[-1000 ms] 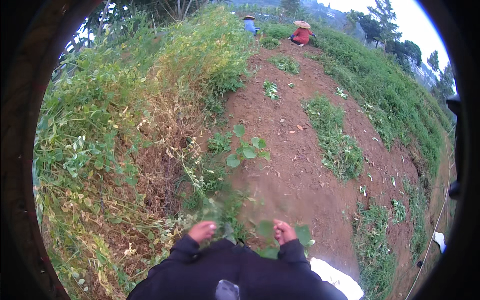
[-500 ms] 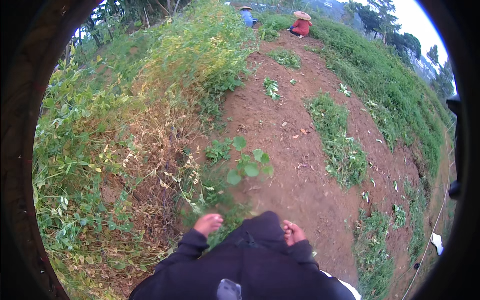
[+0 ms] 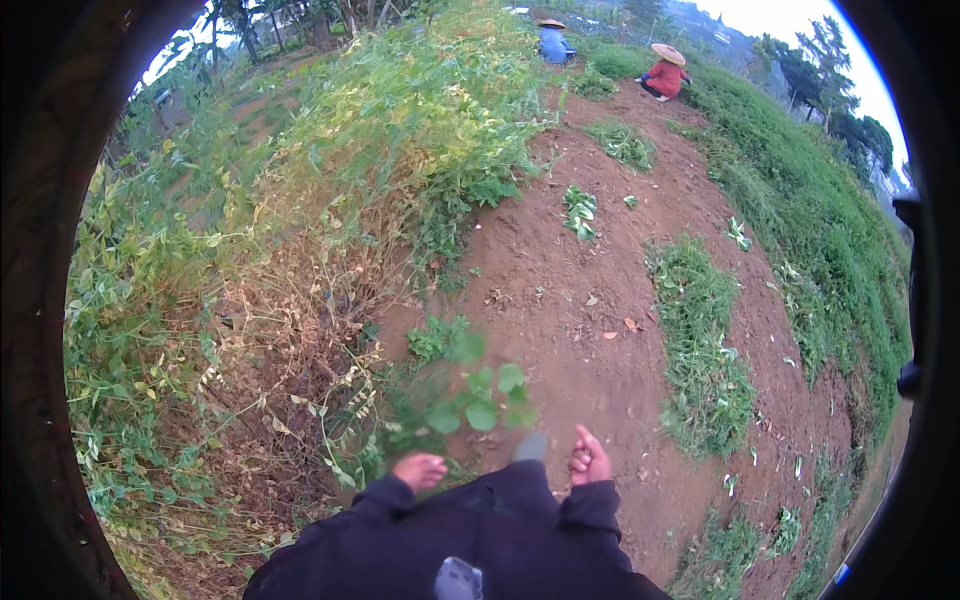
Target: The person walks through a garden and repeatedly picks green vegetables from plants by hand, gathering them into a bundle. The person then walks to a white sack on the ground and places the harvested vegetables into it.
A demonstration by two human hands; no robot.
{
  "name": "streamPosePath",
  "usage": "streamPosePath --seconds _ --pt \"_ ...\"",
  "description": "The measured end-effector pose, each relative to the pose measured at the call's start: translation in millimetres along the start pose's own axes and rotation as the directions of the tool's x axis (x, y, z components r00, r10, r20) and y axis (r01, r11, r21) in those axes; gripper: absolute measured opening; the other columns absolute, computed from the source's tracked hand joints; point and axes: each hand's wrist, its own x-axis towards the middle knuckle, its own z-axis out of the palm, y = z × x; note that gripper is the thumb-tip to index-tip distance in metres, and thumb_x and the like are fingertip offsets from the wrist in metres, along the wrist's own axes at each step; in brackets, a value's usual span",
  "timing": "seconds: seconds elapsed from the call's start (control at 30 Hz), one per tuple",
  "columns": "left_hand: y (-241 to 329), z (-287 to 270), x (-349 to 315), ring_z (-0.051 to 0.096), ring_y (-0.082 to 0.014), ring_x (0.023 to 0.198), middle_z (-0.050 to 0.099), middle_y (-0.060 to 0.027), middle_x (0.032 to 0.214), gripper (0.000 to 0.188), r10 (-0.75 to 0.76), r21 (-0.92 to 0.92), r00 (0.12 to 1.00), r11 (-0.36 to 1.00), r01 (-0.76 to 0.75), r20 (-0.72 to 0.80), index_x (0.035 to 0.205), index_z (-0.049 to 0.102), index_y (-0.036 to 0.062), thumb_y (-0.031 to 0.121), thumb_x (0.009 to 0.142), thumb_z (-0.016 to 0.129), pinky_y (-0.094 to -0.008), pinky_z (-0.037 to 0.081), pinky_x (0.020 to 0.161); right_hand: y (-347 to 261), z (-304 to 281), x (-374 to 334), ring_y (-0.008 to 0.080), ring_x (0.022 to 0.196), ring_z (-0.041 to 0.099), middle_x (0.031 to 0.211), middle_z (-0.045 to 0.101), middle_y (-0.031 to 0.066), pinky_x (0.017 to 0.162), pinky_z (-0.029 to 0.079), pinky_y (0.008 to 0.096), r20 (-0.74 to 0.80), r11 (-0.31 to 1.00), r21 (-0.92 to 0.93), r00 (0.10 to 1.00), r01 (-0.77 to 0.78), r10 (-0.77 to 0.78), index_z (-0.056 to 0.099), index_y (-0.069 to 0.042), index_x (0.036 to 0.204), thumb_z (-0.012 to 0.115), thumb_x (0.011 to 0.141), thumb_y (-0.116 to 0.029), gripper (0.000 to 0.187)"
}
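Observation:
My left hand (image 3: 420, 471) is at the lower middle, its fingers curled in and nothing visible in them. A little to the right, my right hand (image 3: 590, 459) is raised with the index finger stretched out and the other fingers bent; it holds nothing that I can see. Both hands come out of dark sleeves, one on each side of my dark clothing (image 3: 480, 530). Just beyond them grows a small plant with round green leaves (image 3: 481, 413), slightly blurred. A grey shoe tip (image 3: 530, 447) shows between the hands. Neither hand touches a plant.
Tall, partly dried vines (image 3: 330, 250) crowd the left. Brown soil (image 3: 560, 300) runs ahead, with a strip of pulled greens (image 3: 700, 350) and a loose leafy vegetable (image 3: 579, 212) on it. Dense green growth borders the right. Two people in hats, one in red (image 3: 664, 78), one in blue (image 3: 553, 45), crouch far off.
The view has shifted, and the round-leaved plant now sits nearer my hands. My right index finger has stretched out from a curled hand. A shoe tip has come into view.

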Motion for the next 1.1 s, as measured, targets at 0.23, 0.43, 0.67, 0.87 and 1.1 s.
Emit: streamPosePath --seconds 0.23,0.43,0.67,0.87,1.1 --pt "112.1 142.2 52.8 0.056 -0.0109 0.081 0.059 -0.0054 0.099 0.029 0.077 0.063 0.976 0.994 -0.092 0.205 0.113 0.048 0.0046 0.020 0.088 0.049 -0.0259 0.046 0.074 -141.6 8.5 52.4 0.0024 0.044 0.039 0.074 0.052 0.0035 0.035 0.032 0.0156 0.007 0.998 0.031 0.999 0.049 -0.050 0.046 0.001 0.115 0.050 0.085 -0.009 0.031" --pt "151.5 181.5 59.7 0.055 -0.0110 0.080 0.060 -0.0046 0.098 0.029 -0.029 0.131 0.992 0.991 0.013 0.122 0.112 0.050 0.0075 0.023 0.087 0.051 -0.0251 0.045 0.072 -213.7 16.5 50.8 0.0023 0.043 0.039 0.072 0.052 0.0020 0.035 0.032 0.0155 0.033 0.993 0.057 0.994 0.104 -0.106 0.047 0.000 0.114 0.048 0.087 -0.012 0.030" --pt "194.2 182.5 74.5 0.055 -0.0119 0.078 0.060 -0.0047 0.098 0.028 0.011 0.199 0.998 0.980 -0.023 0.058 0.108 0.053 0.0082 0.025 0.086 0.052 -0.0258 0.045 0.070 -224.6 6.7 76.0 0.0058 0.052 0.045 0.075 0.055 0.0017 0.041 0.040 0.0191 -0.014 0.993 0.116 1.000 0.012 -0.011 0.049 -0.005 0.112 0.047 0.089 -0.017 0.026" --pt "234.2 158.7 130.4 0.056 -0.0111 0.078 0.062 -0.0050 0.091 0.031 0.206 0.531 0.977 0.824 -0.201 0.050 0.104 0.057 0.0061 0.027 0.082 0.057 -0.0245 0.046 0.068 -257.3 31.1 127.8 0.0098 0.057 0.054 0.078 0.059 0.0006 0.045 0.044 0.0220 0.049 0.996 0.009 0.994 0.094 -0.094 0.051 -0.008 0.112 0.045 0.089 -0.026 0.030" --pt "321.8 112.0 190.5 0.059 -0.0229 0.089 0.062 -0.0113 0.096 0.035 0.467 0.816 0.884 0.504 -0.283 0.019 0.103 0.059 0.0065 0.031 0.078 0.059 -0.0331 0.046 0.078 -292.5 112.4 243.6 0.0137 0.067 0.059 0.085 0.061 -0.0008 0.054 0.049 0.0268 0.070 0.994 -0.092 0.996 0.060 -0.054 0.052 -0.011 0.112 0.041 0.090 -0.033 0.034"
